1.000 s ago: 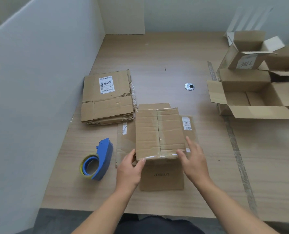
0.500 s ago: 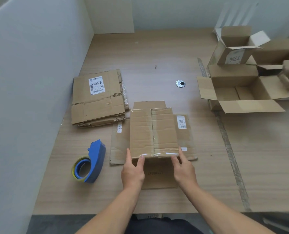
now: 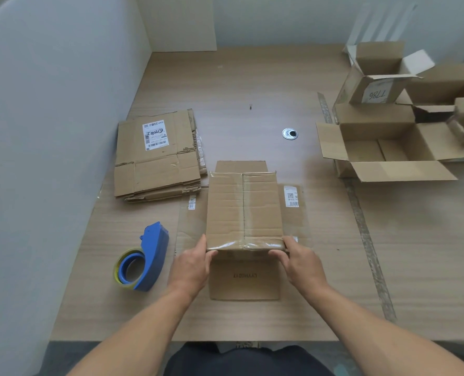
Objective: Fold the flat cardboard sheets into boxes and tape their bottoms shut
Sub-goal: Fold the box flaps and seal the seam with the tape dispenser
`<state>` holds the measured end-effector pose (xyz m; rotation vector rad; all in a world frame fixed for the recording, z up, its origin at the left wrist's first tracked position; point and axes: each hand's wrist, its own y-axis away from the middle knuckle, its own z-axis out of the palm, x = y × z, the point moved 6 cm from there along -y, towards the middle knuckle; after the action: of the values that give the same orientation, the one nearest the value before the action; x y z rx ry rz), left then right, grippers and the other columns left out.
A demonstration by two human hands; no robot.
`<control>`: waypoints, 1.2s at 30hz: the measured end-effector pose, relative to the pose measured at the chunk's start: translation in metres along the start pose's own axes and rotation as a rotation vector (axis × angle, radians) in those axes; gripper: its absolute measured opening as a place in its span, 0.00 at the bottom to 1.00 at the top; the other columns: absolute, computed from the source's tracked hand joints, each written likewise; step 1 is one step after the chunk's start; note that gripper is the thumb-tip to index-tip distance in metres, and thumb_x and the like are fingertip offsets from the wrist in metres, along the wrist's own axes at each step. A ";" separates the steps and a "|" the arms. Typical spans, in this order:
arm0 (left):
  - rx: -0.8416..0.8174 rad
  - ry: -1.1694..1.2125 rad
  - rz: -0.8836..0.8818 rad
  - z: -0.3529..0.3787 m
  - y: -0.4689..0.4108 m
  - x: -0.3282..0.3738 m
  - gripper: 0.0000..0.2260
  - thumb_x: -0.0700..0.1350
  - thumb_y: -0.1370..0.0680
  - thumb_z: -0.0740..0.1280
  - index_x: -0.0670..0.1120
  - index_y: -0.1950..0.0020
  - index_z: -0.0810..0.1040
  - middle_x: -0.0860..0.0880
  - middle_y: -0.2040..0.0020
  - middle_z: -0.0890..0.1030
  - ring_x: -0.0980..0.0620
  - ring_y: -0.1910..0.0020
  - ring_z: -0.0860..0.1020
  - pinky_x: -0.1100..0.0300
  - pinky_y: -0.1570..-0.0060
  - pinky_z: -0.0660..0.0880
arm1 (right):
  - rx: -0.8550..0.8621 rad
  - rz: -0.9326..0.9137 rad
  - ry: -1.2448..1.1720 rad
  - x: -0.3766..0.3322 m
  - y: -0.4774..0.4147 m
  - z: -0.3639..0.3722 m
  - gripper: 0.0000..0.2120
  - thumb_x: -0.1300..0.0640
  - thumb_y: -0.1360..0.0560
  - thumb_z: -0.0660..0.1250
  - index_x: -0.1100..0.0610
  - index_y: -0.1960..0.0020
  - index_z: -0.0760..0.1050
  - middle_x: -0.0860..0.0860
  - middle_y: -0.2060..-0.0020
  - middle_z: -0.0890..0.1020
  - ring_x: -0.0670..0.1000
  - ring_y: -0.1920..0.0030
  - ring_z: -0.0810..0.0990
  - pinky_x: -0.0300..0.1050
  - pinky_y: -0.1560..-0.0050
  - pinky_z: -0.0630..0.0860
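A cardboard box [image 3: 243, 210] stands upside down on the table in front of me, its bottom seam covered by clear tape and its top flaps spread flat around it. My left hand [image 3: 191, 267] grips the near left corner of the box, thumb on the near face. My right hand [image 3: 301, 263] grips the near right corner the same way. A stack of flat cardboard sheets [image 3: 157, 156] lies to the left. The blue tape dispenser [image 3: 144, 257] rests on its side to the left of my left hand.
Several open folded boxes [image 3: 388, 142] crowd the right back of the wooden table [image 3: 252, 85]. A metal grommet [image 3: 290, 133] sits mid-table. A grey partition wall [image 3: 49, 131] runs along the left. Old tape strips [image 3: 366, 240] mark the table on the right.
Both hands have slid along the near edge to the box's near corners and now hold it. The camera has shifted slightly; the box stays in place.
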<state>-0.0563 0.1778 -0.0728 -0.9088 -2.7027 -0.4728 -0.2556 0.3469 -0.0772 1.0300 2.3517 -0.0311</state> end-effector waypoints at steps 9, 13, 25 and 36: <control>-0.036 0.108 0.061 0.001 -0.003 -0.012 0.24 0.52 0.17 0.59 0.49 0.21 0.63 0.43 0.52 0.84 0.42 0.53 0.80 0.49 0.47 0.75 | 0.031 -0.082 0.004 0.010 -0.002 0.001 0.18 0.46 0.23 0.68 0.56 0.38 0.78 0.55 0.60 0.85 0.64 0.58 0.80 0.49 0.63 0.69; -0.099 0.295 -0.016 -0.003 -0.002 -0.021 0.22 0.50 0.17 0.62 0.54 0.23 0.66 0.49 0.42 0.84 0.49 0.47 0.81 0.57 0.43 0.75 | -0.058 0.013 -0.194 0.010 0.000 -0.001 0.14 0.46 0.24 0.69 0.52 0.44 0.80 0.48 0.61 0.84 0.55 0.56 0.80 0.46 0.57 0.71; 0.024 0.495 -0.410 0.014 0.003 0.031 0.48 0.68 0.30 0.70 0.46 0.20 0.53 0.44 0.27 0.63 0.43 0.26 0.59 0.50 0.30 0.62 | -0.111 0.349 -0.227 -0.017 -0.010 0.017 0.37 0.30 0.32 0.68 0.54 0.34 0.70 0.54 0.41 0.81 0.58 0.39 0.77 0.49 0.45 0.73; 0.121 0.737 -0.434 0.015 -0.007 0.008 0.24 0.52 0.22 0.70 0.50 0.27 0.71 0.50 0.33 0.76 0.47 0.36 0.74 0.49 0.34 0.71 | -0.040 0.302 -0.474 -0.009 -0.008 0.002 0.16 0.49 0.21 0.64 0.58 0.62 0.73 0.48 0.70 0.75 0.53 0.63 0.72 0.47 0.62 0.67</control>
<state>-0.0686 0.1828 -0.0851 -0.0576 -2.1789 -0.5759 -0.2549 0.3349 -0.0760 1.1968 1.7529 -0.1010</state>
